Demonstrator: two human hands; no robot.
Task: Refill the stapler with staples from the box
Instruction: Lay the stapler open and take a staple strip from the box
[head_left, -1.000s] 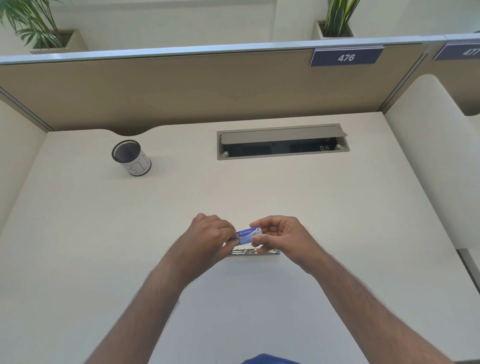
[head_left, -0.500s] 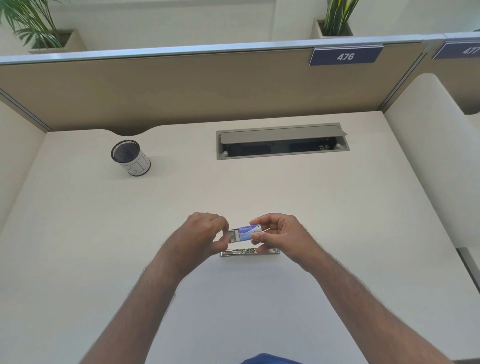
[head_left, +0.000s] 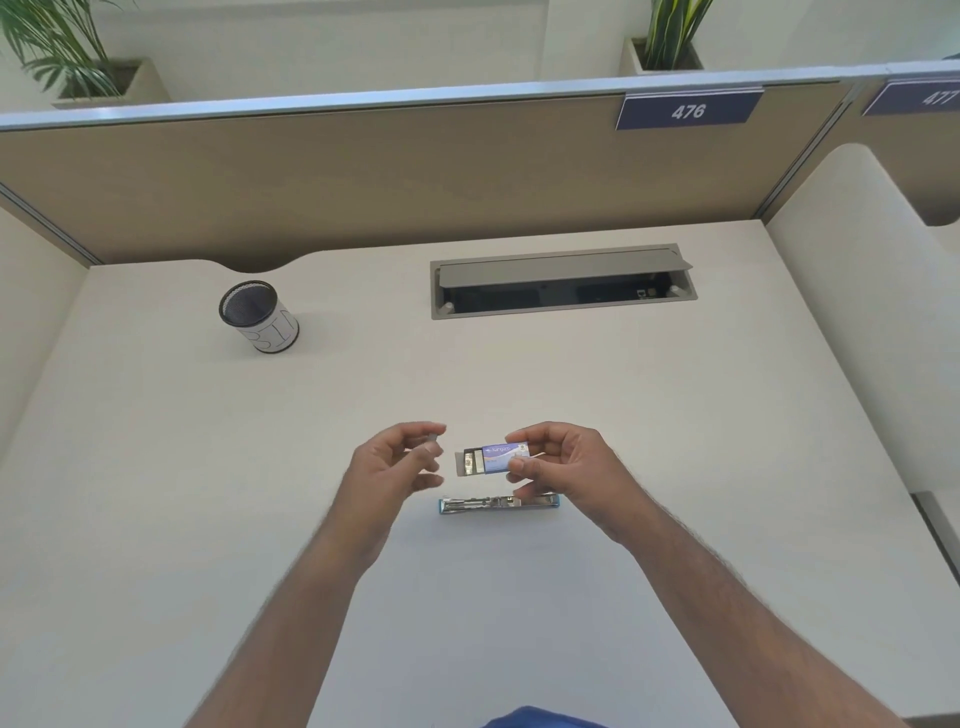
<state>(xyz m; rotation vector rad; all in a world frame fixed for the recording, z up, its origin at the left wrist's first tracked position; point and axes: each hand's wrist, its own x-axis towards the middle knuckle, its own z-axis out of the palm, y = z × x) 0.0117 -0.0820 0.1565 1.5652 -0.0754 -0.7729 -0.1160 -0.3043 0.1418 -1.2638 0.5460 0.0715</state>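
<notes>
A mesh pen cup (head_left: 258, 317) stands on the pale desk (head_left: 675, 415) — well left of the open cable hatch (head_left: 563, 280). Behind, a partition (head_left: 363, 176) bears plate 476 (head_left: 688, 110); potted plants (head_left: 57, 47) beyond.

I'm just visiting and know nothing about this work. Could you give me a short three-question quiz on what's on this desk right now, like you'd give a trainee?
1. True or false: the staple box lies flat on the desk.
2. Which hand has its grip on the box? A) left hand B) right hand C) both
3. Fill in: the box's inner tray is slid partly ____, toward the left hand.

Key
1. False: it is held up above the opened stapler.
2. B; the left hand is apart from the box and seems to pinch something small.
3. Out.
</notes>
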